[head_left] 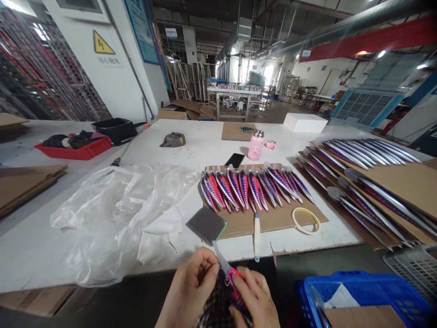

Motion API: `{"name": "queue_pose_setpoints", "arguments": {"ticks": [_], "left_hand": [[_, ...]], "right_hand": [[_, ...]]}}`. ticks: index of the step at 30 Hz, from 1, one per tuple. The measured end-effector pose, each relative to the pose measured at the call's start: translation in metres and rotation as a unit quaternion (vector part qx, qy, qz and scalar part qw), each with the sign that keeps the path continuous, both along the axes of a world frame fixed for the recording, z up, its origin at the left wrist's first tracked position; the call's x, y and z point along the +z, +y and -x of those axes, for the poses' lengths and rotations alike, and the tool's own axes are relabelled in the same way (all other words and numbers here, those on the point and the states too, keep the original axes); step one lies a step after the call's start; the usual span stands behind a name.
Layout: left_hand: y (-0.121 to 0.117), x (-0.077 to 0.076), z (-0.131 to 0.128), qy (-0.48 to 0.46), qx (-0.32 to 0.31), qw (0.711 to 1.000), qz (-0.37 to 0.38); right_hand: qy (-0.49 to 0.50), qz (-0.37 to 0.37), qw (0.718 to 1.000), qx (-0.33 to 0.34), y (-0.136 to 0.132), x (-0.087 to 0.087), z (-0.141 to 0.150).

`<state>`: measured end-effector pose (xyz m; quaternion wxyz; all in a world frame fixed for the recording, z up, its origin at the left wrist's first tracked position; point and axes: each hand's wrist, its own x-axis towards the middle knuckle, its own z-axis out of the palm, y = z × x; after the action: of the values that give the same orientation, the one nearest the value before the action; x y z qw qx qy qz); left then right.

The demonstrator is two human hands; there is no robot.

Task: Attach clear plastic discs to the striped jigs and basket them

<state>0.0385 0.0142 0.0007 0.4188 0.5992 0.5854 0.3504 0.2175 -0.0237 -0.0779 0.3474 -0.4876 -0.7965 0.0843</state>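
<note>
My left hand [191,287] and my right hand [256,296] both grip a pink and purple fishing lure [236,291] low over my plaid lap. Its clear plastic lip [221,259] points up past my left fingers, and my right fingers cover much of its body. A grey sanding sponge [206,223] lies on the table edge just ahead of my hands. Beyond it, a row of similar lures [249,187] rests on a cardboard sheet [273,223], with a white-handled tool [256,234] and a tape ring [305,221] beside them.
A crumpled clear plastic bag [112,218] lies left on the white table [164,146]. Silver lures on cardboard [375,191] fill the right side. A blue basket [362,296] sits low at right. A pink flask [256,145], a phone [235,160] and a red tray [73,150] lie farther away.
</note>
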Motion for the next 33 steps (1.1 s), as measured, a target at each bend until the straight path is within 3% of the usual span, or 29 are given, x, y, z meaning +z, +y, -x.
{"name": "queue_pose_setpoints", "arguments": {"ticks": [4,7,10,15,22,28,33], "left_hand": [[-0.001,-0.004,-0.001,-0.01,0.025,1.0,0.01],[-0.001,-0.008,0.002,-0.022,0.009,0.999,0.021],[0.0,-0.014,0.004,-0.102,0.006,0.994,0.035],[-0.002,-0.019,0.0,-0.233,0.058,0.97,0.045],[-0.005,-0.025,0.001,-0.259,0.048,0.962,0.075],[-0.002,-0.032,0.001,-0.235,0.063,0.967,0.072],[0.004,-0.046,0.016,-0.222,0.0,0.971,0.087]], "right_hand": [[-0.006,0.006,1.0,0.009,0.0,0.0,0.0],[-0.017,0.018,1.0,0.006,0.0,0.002,-0.001],[0.002,0.036,0.999,0.02,-0.001,0.005,-0.003],[0.056,0.034,0.997,0.035,-0.001,0.01,-0.005],[0.053,0.042,0.997,0.024,-0.003,0.012,-0.002],[0.028,0.05,0.996,0.07,0.002,0.001,-0.008],[0.034,0.056,0.996,0.055,0.006,0.0,-0.004]]}}
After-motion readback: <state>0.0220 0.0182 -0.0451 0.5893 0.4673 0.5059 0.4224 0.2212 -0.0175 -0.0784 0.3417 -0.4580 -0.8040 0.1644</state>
